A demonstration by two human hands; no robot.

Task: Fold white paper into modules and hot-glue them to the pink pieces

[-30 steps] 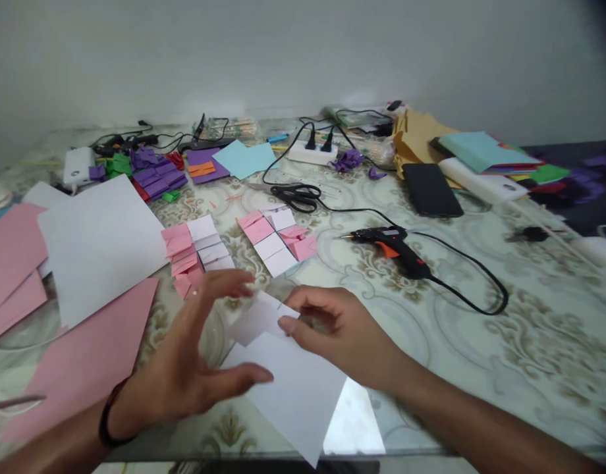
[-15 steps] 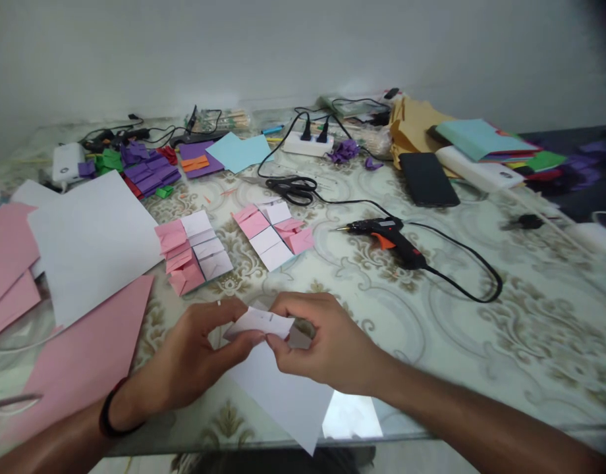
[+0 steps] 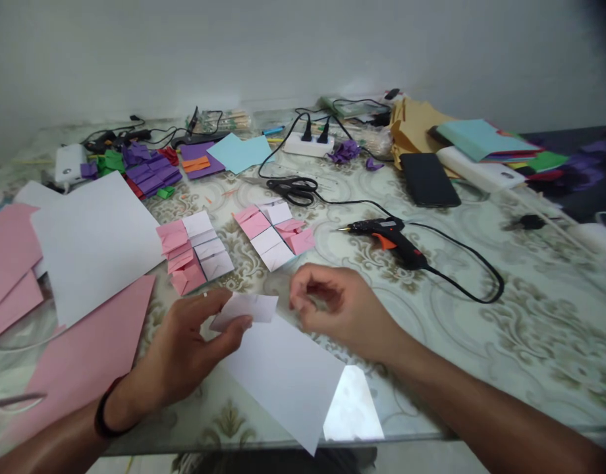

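Between the thumb and fingers of my left hand (image 3: 189,349) is a small folded piece of white paper (image 3: 253,307), raised above the table. My right hand (image 3: 337,306) is just to the right of it, apart from the paper. Its fingers are loosely curled, and I see nothing in them. Beneath both hands lies a larger white sheet (image 3: 288,382), one corner jutting over the table's front edge. Beyond them are two square panels of folded pink and white paper, a left panel (image 3: 211,250) and a right panel (image 3: 271,247).
A black glue gun (image 3: 394,237) with an orange trigger lies to the right, its cable looping. Black scissors (image 3: 293,189) and a phone (image 3: 429,179) are farther back. White sheets (image 3: 95,243) and pink sheets (image 3: 90,362) cover the left side. A power strip (image 3: 307,143) stands near the wall.
My right hand has let go of the folded white paper and moved up and to the right. My left hand, keeping the paper, has shifted slightly left.
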